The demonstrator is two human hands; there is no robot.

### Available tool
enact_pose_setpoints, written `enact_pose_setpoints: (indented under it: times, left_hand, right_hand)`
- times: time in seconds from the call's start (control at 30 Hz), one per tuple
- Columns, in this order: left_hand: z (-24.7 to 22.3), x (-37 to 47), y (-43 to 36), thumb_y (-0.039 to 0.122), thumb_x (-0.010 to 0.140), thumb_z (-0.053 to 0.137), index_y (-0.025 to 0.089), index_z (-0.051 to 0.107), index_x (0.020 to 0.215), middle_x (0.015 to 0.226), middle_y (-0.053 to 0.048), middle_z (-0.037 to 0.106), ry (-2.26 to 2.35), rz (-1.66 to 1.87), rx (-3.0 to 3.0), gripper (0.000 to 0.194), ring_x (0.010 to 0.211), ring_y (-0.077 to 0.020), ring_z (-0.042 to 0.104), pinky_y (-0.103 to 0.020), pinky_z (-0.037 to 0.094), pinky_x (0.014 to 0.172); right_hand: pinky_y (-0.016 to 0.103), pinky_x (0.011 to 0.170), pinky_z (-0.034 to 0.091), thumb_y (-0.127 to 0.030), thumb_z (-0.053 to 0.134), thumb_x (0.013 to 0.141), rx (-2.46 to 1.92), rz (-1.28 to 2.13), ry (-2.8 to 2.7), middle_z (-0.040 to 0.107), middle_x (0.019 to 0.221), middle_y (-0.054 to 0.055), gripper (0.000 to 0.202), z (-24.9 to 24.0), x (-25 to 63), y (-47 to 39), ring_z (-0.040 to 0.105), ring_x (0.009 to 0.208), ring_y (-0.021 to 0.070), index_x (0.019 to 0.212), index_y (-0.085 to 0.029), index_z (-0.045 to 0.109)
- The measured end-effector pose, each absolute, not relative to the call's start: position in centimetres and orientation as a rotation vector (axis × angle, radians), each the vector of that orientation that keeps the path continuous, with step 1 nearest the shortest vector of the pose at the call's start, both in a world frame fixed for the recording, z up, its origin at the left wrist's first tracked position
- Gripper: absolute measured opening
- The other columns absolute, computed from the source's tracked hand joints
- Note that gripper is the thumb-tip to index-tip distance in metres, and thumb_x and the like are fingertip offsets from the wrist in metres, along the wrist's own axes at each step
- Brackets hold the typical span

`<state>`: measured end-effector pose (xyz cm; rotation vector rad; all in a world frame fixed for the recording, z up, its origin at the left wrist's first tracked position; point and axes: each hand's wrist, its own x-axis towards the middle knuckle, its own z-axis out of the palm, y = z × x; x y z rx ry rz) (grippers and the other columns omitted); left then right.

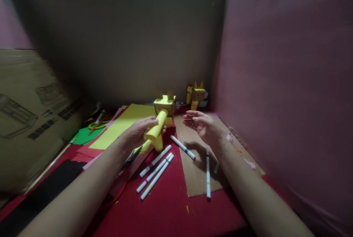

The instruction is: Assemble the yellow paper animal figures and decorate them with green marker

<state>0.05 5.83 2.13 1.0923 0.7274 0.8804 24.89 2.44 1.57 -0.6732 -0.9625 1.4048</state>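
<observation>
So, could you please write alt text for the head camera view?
A left hand holds a yellow paper figure with a box-shaped head, while an open right hand hovers over brown cardboard. White markers lie nearby on a red surface.

The tube (157,125) I saw was smooth, matt yellow paper; the board (193,178) looked like plain brown cardboard, the markers (156,161) like smooth white plastic, the sheet (129,121) like flat paper.
</observation>
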Motion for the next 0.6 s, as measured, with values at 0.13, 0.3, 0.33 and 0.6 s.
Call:
enact_pose_setpoints:
  times: [0.13, 0.3, 0.33, 0.6]
  left_hand:
    - [2.3, 0.4, 5.8, 0.016, 0.082, 0.066, 0.009, 0.055, 0.112, 0.091, -0.015, 0.072, 0.732, 0.886, 1.09, 0.033, 0.079, -0.0221, 0.072, -0.031, 0.06, 0.073]
    - [2.5, 0.7, 5.7, 0.018, 0.082, 0.066, 0.01, 0.056, 0.109, 0.087, -0.014, 0.072, 0.736, 0.889, 1.094, 0.03, 0.074, -0.021, 0.072, -0.03, 0.059, 0.069]
    - [2.5, 0.7, 5.7, 0.019, 0.082, 0.066, 0.01, 0.056, 0.109, 0.087, -0.014, 0.073, 0.738, 0.888, 1.095, 0.03, 0.073, -0.021, 0.072, -0.03, 0.059, 0.069]
    - [2.6, 0.8, 5.8, 0.023, 0.081, 0.067, 0.008, 0.064, 0.102, 0.084, -0.014, 0.074, 0.799, 0.928, 1.094, 0.026, 0.073, -0.0223, 0.072, -0.031, 0.058, 0.069]
  right_hand:
    - [0.044, 0.097, 0.047, -0.017, 0.071, 0.061, -0.683, 1.395, -0.999, 0.074, 0.088, 0.006, 0.024, 1.0, 24.4, 2.3, 0.068, 0.087, 0.0216, 0.085, -0.02, 0.073]
    - [0.042, 0.097, 0.046, -0.016, 0.074, 0.061, -0.71, 1.398, -1.072, 0.072, 0.089, 0.005, 0.028, 0.4, 22.9, 2.0, 0.066, 0.09, 0.0211, 0.089, -0.021, 0.073]
    - [0.041, 0.097, 0.046, -0.016, 0.075, 0.061, -0.717, 1.397, -1.086, 0.072, 0.089, 0.004, 0.03, 0.2, 22.6, 1.9, 0.066, 0.09, 0.0208, 0.09, -0.022, 0.073]
    - [0.04, 0.094, 0.046, -0.016, 0.074, 0.062, -0.762, 1.371, -1.149, 0.072, 0.093, 0.004, 0.031, -0.5, 22.5, 2.0, 0.064, 0.094, 0.0214, 0.091, -0.023, 0.073]
